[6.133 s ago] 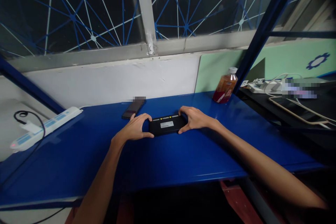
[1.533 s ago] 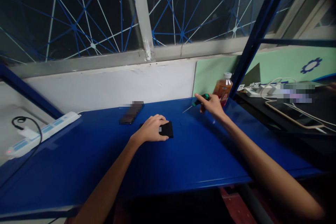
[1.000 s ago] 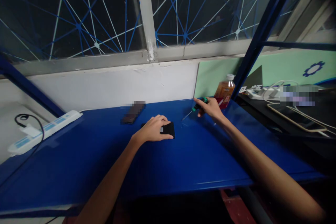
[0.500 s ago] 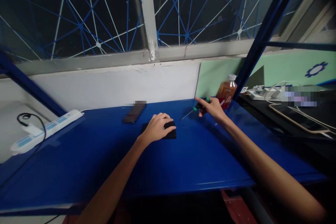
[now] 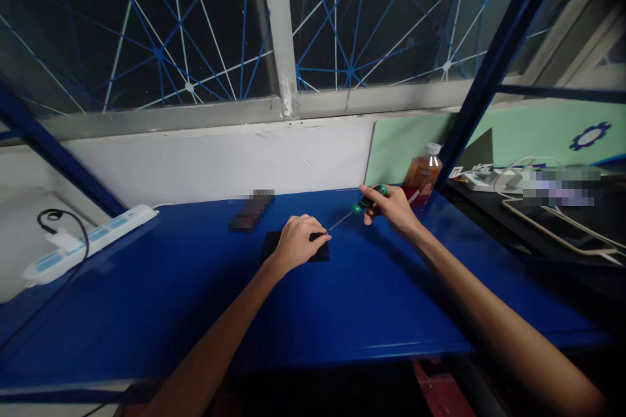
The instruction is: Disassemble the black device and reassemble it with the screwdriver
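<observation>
A screwdriver (image 5: pixel 341 221) with a green and black handle is gripped in my right hand (image 5: pixel 391 207), its thin shaft slanting down to the left. The shaft's tip meets the fingertips of my left hand (image 5: pixel 299 242). There the thumb and forefinger come together in a pinch; whatever is between them is too small to make out. Under that hand a flat black object (image 5: pixel 320 254) lies on the blue table (image 5: pixel 342 313), partly covered by the palm and fingers.
Behind my left hand lies a dark phone-like object (image 5: pixel 252 211), blurred out. A bottle of reddish-brown drink (image 5: pixel 423 176) stands beyond my right hand. A white power strip (image 5: pixel 98 241) sits at the left, with a black cable. Farther right, white cables cross a dark surface.
My right hand has brought the screwdriver down and left, so its tip reaches my left fingertips. My left thumb and forefinger have closed from apart to a pinch.
</observation>
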### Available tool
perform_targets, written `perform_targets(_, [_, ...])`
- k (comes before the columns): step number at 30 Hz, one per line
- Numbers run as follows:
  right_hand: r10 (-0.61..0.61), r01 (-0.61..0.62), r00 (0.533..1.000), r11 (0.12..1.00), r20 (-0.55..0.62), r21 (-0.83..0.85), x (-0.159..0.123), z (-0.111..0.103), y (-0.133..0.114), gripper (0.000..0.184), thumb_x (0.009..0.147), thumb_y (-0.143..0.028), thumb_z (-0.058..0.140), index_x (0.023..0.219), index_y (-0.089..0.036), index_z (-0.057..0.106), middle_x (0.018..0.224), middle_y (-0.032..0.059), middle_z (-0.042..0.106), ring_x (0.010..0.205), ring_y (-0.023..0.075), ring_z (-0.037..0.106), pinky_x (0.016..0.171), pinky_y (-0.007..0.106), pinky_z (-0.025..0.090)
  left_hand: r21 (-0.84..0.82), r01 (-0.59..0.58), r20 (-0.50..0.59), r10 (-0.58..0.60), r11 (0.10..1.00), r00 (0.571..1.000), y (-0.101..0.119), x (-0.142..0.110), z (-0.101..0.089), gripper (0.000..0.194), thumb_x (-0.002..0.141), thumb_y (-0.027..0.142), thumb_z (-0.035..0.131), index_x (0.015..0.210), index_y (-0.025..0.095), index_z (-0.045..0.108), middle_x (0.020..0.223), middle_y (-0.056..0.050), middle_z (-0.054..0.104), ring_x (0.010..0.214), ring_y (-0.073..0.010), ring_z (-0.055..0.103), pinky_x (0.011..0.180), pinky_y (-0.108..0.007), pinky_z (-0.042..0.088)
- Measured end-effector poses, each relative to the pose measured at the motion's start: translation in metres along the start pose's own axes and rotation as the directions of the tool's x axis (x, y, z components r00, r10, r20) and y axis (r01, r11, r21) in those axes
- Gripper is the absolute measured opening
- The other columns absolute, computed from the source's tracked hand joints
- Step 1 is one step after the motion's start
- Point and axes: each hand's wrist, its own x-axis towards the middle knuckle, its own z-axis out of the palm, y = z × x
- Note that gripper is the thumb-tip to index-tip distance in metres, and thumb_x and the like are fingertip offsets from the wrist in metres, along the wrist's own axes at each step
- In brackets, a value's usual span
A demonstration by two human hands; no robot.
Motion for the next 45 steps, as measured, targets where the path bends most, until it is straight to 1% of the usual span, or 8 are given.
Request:
perform_targets(10, [-0.034, 0.034, 0.999, 0.999, 0.009, 0.007, -0.001, -0.001, -0.001, 0.035, 0.078, -0.045, 0.07, 0.063, -0.016, 0.056, 0.049, 0.0046, 0.062, 0.038, 0.0175, 0.062, 0.038, 0.026, 0.046, 0.037, -0.023, -0.021, 0.024, 0.999, 0.999, 0.003, -0.001, 0.002, 0.009, 0.086, 0.021, 0.065, 0.084, 0.022, 0.074, 0.089, 0.0, 0.074, 0.085, -0.0198, 0.064, 0.081, -0.036, 0.041])
perform_targets(20, [-0.089, 0.09, 0.994, 0.996, 0.058, -0.016, -0.003, -0.003, -0.01, 0.031, 0.08, -0.043, 0.068, 0.07, -0.016, 0.059, 0.049, 0.0037, 0.064, 0.041, 0.0163, 0.063, 0.044, 0.026, 0.048, 0.008, -0.024, -0.019, 0.024, 1.0, 1.0, 0.003, 0.0, 0.003, 0.015, 0.091, 0.024, 0.059, 0.088, 0.023, 0.073, 0.093, -0.001, 0.073, 0.086, -0.0198, 0.063, 0.083, -0.037, 0.041])
perform_targets(23, [-0.079, 0.08, 0.995, 0.997, 0.055, -0.017, -0.003, -0.002, -0.009, 0.031, 0.08, -0.043, 0.068, 0.07, -0.015, 0.059, 0.05, 0.0039, 0.065, 0.041, 0.0165, 0.063, 0.045, 0.026, 0.049, 0.013, -0.01, 0.004, 0.01, 1.0, 1.0, 0.002, 0.0, 0.002, 0.018, 0.092, 0.033, 0.057, 0.097, 0.024, 0.072, 0.1, -0.002, 0.072, 0.093, -0.0211, 0.062, 0.086, -0.038, 0.041])
perform_targets(25, [-0.073, 0.074, 0.997, 0.997, 0.039, -0.009, -0.002, -0.003, -0.007, 0.031, 0.079, -0.044, 0.069, 0.07, -0.015, 0.059, 0.051, 0.0036, 0.065, 0.041, 0.0169, 0.064, 0.044, 0.026, 0.05, 0.031, 0.002, 0.055, -0.003, 1.0, 0.998, 0.0, -0.001, -0.001, 0.032, 0.087, 0.045, 0.061, 0.111, 0.024, 0.067, 0.112, -0.005, 0.069, 0.105, -0.0247, 0.059, 0.09, -0.041, 0.039])
perform_targets(29, [-0.077, 0.077, 0.997, 0.997, -0.012, 0.009, 0.002, -0.009, -0.001, 0.032, 0.076, -0.044, 0.072, 0.069, -0.015, 0.059, 0.052, 0.0028, 0.064, 0.04, 0.0179, 0.064, 0.041, 0.026, 0.049, 0.069, -0.016, 0.258, -0.003, 0.997, 0.966, -0.006, -0.004, -0.007, 0.088, 0.065, 0.066, 0.072, 0.137, 0.024, 0.045, 0.133, -0.01, 0.057, 0.121, -0.0329, 0.049, 0.098, -0.049, 0.033])
perform_targets(32, [-0.08, 0.08, 0.996, 0.997, -0.044, 0.017, 0.005, -0.013, 0.003, 0.034, 0.074, -0.044, 0.073, 0.068, -0.014, 0.059, 0.052, 0.0026, 0.063, 0.039, 0.0182, 0.063, 0.039, 0.027, 0.049, 0.092, -0.03, 0.314, -0.001, 0.995, 0.949, -0.009, -0.005, -0.007, 0.087, 0.066, 0.059, 0.075, 0.14, 0.026, 0.041, 0.135, -0.009, 0.055, 0.122, -0.0327, 0.047, 0.097, -0.049, 0.033])
perform_targets(39, [-0.069, 0.07, 0.995, 0.997, -0.067, 0.019, 0.007, -0.016, 0.003, 0.036, 0.073, -0.045, 0.074, 0.069, -0.013, 0.059, 0.055, 0.0049, 0.064, 0.039, 0.018, 0.062, 0.04, 0.028, 0.051, -0.046, 0.083, 0.199, -0.073, 0.995, 0.977, -0.014, -0.003, 0.004, 0.091, 0.06, 0.044, 0.083, 0.139, 0.028, 0.04, 0.12, -0.006, 0.062, 0.112, -0.0302, 0.053, 0.097, -0.047, 0.038])
perform_targets(45, [-0.109, 0.113, 0.991, 0.992, -0.073, 0.057, 0.003, -0.012, -0.002, 0.034, 0.075, -0.044, 0.073, 0.071, -0.014, 0.059, 0.056, 0.0047, 0.065, 0.041, 0.0179, 0.063, 0.041, 0.029, 0.052, -0.231, 0.086, 0.074, -0.071, 0.969, 0.995, -0.016, 0.001, -0.013, 0.084, 0.062, 0.042, 0.08, 0.136, 0.027, 0.044, 0.113, -0.006, 0.062, 0.106, -0.0274, 0.056, 0.097, -0.047, 0.04])
